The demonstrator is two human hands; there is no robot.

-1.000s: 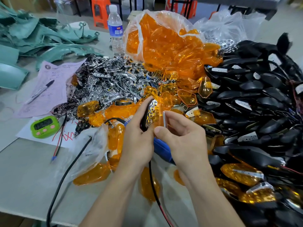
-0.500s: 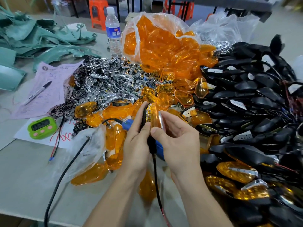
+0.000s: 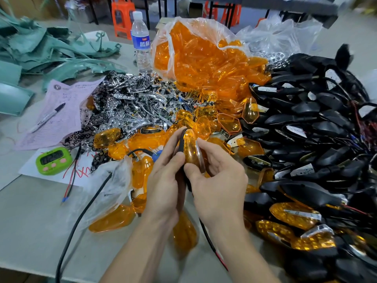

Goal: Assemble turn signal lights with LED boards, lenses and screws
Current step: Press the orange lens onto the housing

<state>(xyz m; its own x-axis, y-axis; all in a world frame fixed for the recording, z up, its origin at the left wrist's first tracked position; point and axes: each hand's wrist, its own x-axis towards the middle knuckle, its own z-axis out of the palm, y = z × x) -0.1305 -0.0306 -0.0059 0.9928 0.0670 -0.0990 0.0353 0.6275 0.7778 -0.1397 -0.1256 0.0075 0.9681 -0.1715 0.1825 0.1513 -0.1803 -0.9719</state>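
Note:
Both hands meet at the table's middle around one turn signal light (image 3: 190, 149): a black housing with an orange lens pressed against it, held on edge. My left hand (image 3: 166, 180) grips the black housing side, thumb along its edge. My right hand (image 3: 216, 180) pinches the orange lens side, a chrome strip showing under its fingers. A black and red wire (image 3: 212, 247) hangs from the light between my wrists. Loose orange lenses (image 3: 226, 123) lie just beyond the hands. The chrome reflector and LED board pile (image 3: 130, 105) is at the left behind them.
A clear bag of orange lenses (image 3: 200, 58) stands at the back. Black housings (image 3: 318, 127) cover the right side, with finished lights (image 3: 293, 215) in front. A blue screwdriver (image 3: 157, 157) with black cable (image 3: 81, 215), green timer (image 3: 53, 160), pink paper with marker (image 3: 48, 117) and water bottle (image 3: 140, 41) lie left.
The hands have shifted slightly nearer and lower with the light. The lens now sits closer against the housing, and the right thumb has moved down onto its lower edge.

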